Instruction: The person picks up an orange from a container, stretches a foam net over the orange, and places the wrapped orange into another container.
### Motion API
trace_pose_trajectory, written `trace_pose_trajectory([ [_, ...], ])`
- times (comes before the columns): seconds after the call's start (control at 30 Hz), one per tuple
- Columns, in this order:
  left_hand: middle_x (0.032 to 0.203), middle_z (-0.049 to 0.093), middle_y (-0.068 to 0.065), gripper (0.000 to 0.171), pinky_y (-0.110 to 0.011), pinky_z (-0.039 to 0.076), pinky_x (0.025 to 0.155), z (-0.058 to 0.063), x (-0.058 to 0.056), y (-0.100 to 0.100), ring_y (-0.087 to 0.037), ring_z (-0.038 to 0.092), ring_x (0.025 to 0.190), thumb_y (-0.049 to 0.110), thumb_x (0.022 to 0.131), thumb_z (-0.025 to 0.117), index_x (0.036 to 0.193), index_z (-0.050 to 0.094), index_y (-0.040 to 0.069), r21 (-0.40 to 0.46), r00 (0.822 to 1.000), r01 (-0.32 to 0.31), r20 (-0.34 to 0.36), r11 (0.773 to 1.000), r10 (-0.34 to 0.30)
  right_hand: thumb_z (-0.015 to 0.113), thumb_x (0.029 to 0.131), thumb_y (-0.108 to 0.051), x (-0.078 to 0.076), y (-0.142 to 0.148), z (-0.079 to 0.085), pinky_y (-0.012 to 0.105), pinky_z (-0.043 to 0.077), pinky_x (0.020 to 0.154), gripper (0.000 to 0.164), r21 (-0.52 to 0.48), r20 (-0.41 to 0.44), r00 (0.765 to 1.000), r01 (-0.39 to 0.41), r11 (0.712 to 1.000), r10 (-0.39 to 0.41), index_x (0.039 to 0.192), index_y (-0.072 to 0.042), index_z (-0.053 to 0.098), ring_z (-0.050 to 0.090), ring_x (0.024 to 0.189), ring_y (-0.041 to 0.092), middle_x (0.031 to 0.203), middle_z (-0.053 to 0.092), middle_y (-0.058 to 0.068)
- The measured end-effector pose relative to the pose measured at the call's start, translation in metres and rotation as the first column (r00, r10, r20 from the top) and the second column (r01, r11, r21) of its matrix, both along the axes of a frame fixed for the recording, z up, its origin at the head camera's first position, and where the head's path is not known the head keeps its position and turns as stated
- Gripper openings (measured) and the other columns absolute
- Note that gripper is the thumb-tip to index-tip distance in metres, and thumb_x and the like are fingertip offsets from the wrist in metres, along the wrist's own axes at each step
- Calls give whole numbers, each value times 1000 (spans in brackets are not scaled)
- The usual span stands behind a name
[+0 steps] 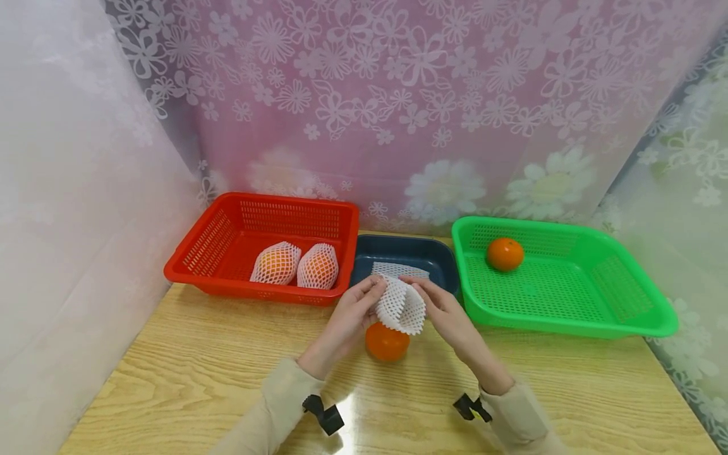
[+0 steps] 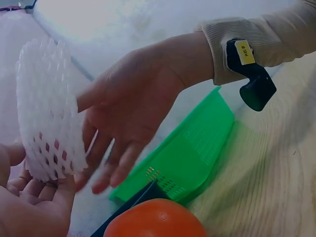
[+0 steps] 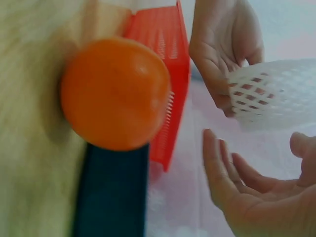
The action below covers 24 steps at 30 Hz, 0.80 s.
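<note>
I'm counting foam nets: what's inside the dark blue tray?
White foam netting lies in the dark blue tray; how many pieces, I can't tell. The left hand, right hand and held net cover much of its near side, so anything there is hidden.

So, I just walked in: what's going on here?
A person's left hand holds a white foam net, with the right hand beside it. Nearby, a bare orange sits on the table. Two netted oranges lie in the red basket, another bare orange in the green basket, and a second net in the blue tray.
</note>
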<state>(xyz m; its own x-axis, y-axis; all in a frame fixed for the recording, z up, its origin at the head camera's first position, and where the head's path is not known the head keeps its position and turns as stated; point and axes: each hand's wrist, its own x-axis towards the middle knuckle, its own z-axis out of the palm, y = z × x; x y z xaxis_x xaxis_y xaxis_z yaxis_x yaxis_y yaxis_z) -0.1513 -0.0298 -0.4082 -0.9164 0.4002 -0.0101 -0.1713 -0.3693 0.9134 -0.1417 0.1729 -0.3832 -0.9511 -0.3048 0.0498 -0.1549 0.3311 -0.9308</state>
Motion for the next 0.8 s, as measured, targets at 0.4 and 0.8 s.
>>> trace_pose_trajectory([
  [0.4,108,64,1,29,-20,54,82,-10,3,7,-10,60,94,12,107,48,130,53,-6,-98,999,2,-50,995,-7,56,105,-30,4,-9,-13,29,56,89,40,-209,210,976,94,973,-49,123,5,58,66,100,16,113,66,9],
  [0.8,112,61,-3,37,-23,52,86,-15,2,6,-15,59,99,26,107,52,129,56,-3,-93,998,-36,41,995,40,44,110,-23,10,-10,-24,21,54,72,15,-509,393,919,187,840,34,110,-15,58,64,81,6,94,66,-5],
])
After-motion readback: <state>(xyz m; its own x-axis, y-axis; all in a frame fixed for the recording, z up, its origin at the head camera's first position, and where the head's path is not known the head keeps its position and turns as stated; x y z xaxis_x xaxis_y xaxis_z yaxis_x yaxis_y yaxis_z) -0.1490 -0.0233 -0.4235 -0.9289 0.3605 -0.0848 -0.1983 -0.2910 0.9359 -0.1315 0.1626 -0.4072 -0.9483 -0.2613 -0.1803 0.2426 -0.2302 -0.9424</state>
